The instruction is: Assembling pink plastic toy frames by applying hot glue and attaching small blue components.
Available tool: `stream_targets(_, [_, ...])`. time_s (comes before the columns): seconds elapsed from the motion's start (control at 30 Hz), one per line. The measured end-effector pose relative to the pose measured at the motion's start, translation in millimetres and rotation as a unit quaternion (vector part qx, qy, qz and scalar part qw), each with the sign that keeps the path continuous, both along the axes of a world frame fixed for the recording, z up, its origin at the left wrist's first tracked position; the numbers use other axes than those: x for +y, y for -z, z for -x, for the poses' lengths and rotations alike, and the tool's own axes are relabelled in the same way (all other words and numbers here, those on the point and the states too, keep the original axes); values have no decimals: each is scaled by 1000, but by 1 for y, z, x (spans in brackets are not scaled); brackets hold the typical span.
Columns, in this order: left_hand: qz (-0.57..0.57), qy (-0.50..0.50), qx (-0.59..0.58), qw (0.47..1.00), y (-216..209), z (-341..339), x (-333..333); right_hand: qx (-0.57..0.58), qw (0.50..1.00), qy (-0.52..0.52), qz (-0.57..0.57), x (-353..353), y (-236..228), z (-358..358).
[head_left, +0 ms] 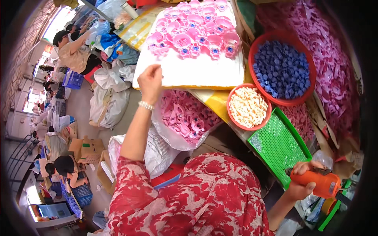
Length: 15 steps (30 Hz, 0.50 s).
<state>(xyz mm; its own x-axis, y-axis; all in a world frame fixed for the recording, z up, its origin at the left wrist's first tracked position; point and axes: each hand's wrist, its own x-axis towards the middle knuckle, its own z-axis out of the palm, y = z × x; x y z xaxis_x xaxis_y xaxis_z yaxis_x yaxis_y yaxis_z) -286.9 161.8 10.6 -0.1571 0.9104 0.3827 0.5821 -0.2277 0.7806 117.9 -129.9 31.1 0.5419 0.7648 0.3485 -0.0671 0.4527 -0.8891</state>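
Note:
My left hand (151, 83), with a beaded bracelet at the wrist, is over the near left edge of a white board (193, 72). Its fingers are curled together; whether anything small is pinched in them cannot be seen. Rows of pink plastic parts (183, 40) with small blue pieces cover the far part of the board. At the lower right, my right hand (298, 191) is wrapped round an orange power screwdriver (321, 183), held beside the near end of a green perforated tray (277, 137).
A red basin (313, 74) holds blue caps; a smaller bowl (252, 128) has cream pieces. Pink parts fill a plastic bag (185, 118) below the board, with more heaped (323, 51) at far right. White sacks (108, 102) stand left. Other people (73, 53) work farther left.

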Motion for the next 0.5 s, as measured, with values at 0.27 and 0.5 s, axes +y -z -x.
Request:
stream_targets(0.27, [226,-121,15,967,-9,24,100,10,1000,-4,7,5,-2,-1])
stream_targets(0.5, [241,-105,-258,930,-11,20,107,6,1000,-16,25,5,2,-2])
